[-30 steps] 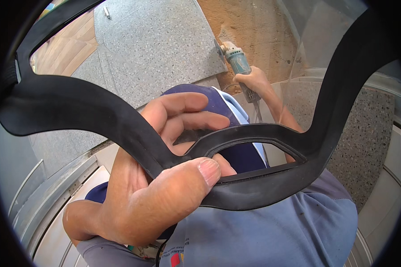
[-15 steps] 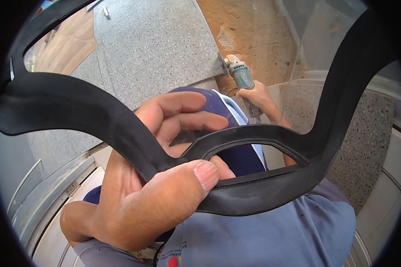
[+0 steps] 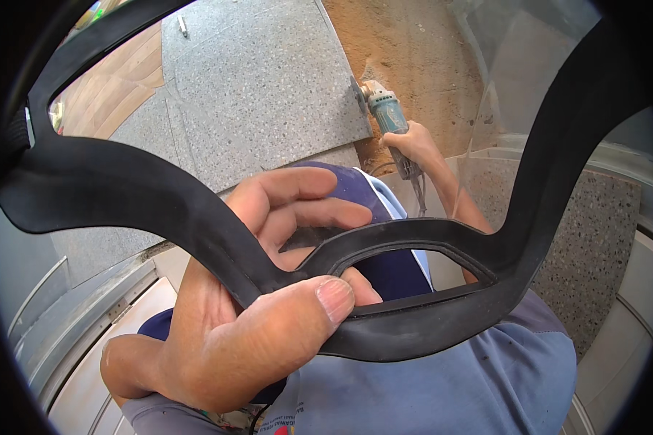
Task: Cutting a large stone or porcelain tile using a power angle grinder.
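Observation:
Close in front of the view, my left hand [image 3: 254, 319] pinches the black frame [image 3: 413, 337] of what looks like a clear face shield. Its thumb lies over the frame beside the lens-shaped opening, and the other fingers curl behind. Farther off, my right hand [image 3: 416, 147] is wrapped round the body of a teal angle grinder [image 3: 390, 116]. The grinder's disc [image 3: 358, 96] stands on edge at the right edge of a grey speckled slab [image 3: 268, 87], near its lower corner. I cannot tell whether the disc is cutting.
Brown sandy ground [image 3: 421, 51] lies right of the slab. Wood-patterned flooring [image 3: 123, 83] shows at far left, and a small pale stick-like object [image 3: 183, 27] rests on the slab. Another speckled slab [image 3: 588, 239] stands at right. A dark cable [image 3: 420, 196] trails from the grinder.
The grinder and my right hand have shifted slightly along the slab's edge, away from its lower corner. My left hand keeps its hold. The view has tilted a little.

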Demonstrator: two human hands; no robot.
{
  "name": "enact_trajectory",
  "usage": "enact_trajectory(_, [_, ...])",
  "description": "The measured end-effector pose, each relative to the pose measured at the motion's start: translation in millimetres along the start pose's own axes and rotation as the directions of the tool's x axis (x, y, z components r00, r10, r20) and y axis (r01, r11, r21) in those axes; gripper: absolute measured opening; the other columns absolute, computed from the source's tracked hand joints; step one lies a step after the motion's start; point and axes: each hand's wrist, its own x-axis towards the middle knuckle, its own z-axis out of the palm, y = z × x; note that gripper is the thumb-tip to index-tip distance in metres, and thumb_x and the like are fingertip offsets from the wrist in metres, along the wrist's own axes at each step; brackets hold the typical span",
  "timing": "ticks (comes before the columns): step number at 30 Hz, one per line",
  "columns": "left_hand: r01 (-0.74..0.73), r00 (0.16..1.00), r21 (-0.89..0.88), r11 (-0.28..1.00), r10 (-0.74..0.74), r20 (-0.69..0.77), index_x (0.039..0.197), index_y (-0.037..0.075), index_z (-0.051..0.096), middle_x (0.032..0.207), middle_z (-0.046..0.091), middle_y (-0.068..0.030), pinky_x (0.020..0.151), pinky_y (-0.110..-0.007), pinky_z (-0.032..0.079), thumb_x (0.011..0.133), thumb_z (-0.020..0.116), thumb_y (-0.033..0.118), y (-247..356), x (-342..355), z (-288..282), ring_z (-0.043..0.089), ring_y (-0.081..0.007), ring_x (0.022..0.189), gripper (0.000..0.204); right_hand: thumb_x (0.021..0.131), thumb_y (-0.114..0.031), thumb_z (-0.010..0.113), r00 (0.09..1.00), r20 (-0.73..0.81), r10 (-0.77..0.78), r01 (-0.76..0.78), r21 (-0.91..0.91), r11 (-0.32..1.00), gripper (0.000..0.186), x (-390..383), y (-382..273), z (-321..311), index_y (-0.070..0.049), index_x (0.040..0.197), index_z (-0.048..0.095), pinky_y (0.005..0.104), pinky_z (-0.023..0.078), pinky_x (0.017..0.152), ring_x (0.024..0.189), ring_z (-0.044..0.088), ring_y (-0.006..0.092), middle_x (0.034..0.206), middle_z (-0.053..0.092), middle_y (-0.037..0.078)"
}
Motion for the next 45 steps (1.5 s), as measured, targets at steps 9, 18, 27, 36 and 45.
enact_trajectory(9, [0.010, 1.000, -0.011, 1.000, -0.010, 0.008, 0.146, -0.011, 0.028, 0.129, 0.053, -0.0321, 0.087, -0.041, 0.063, 0.068, 0.078, 0.030, 9, 11, -2, 0.072, -0.0325, 0.095, 0.102, 0.071, -0.034, 0.079, 0.999, -0.016, -0.042, 0.041, -0.036, 0.998, 0.041, 35, -26, -6, 0.001, 0.090, 0.070, 0.0355, 0.051, 0.064, 0.070, 0.067, 0.0205, 0.079, 0.070, 0.011])
enact_trajectory(18, [0.009, 1.000, -0.030, 1.000, -0.008, 0.028, 0.146, -0.012, 0.027, 0.129, 0.052, -0.0329, 0.089, -0.041, 0.062, 0.069, 0.077, 0.030, 21, 22, -5, 0.072, -0.0326, 0.097, 0.101, 0.067, -0.038, 0.083, 1.000, 0.012, -0.001, 0.001, -0.069, 0.998, 0.049, 65, -62, -15, 0.001, 0.093, 0.072, 0.0360, 0.053, 0.064, 0.069, 0.069, 0.0222, 0.081, 0.072, 0.012])
enact_trajectory(27, [-0.003, 0.999, -0.038, 0.999, 0.005, 0.054, 0.147, -0.012, 0.026, 0.130, 0.051, -0.0331, 0.090, -0.041, 0.061, 0.072, 0.075, 0.030, 27, 31, -10, 0.071, -0.0320, 0.099, 0.098, 0.068, -0.039, 0.082, 0.999, -0.007, -0.031, 0.031, -0.040, 0.999, 0.049, 106, -86, -15, 0.000, 0.096, 0.073, 0.0361, 0.053, 0.063, 0.069, 0.068, 0.0221, 0.082, 0.071, 0.012])
enact_trajectory(36, [-0.010, 0.995, -0.034, 0.999, 0.013, 0.099, 0.147, -0.011, 0.025, 0.133, 0.049, -0.0337, 0.094, -0.041, 0.059, 0.077, 0.071, 0.026, 31, 37, -18, 0.070, -0.0314, 0.102, 0.092, 0.067, -0.041, 0.084, 1.000, -0.023, -0.001, 0.000, -0.029, 1.000, 0.051, 151, -111, -19, 0.002, 0.093, 0.073, 0.0347, 0.051, 0.060, 0.069, 0.068, 0.0219, 0.084, 0.071, 0.013])
enact_trajectory(45, [-0.039, 0.986, -0.062, 0.997, 0.049, 0.157, 0.149, -0.010, 0.024, 0.134, 0.049, -0.0321, 0.097, -0.042, 0.057, 0.082, 0.067, 0.022, 32, 42, -25, 0.069, -0.0310, 0.105, 0.085, 0.066, -0.042, 0.084, 0.995, -0.083, -0.049, 0.045, -0.054, 0.998, 0.053, 172, -142, -23, 0.003, 0.092, 0.074, 0.0371, 0.051, 0.060, 0.070, 0.069, 0.0231, 0.083, 0.071, 0.015])
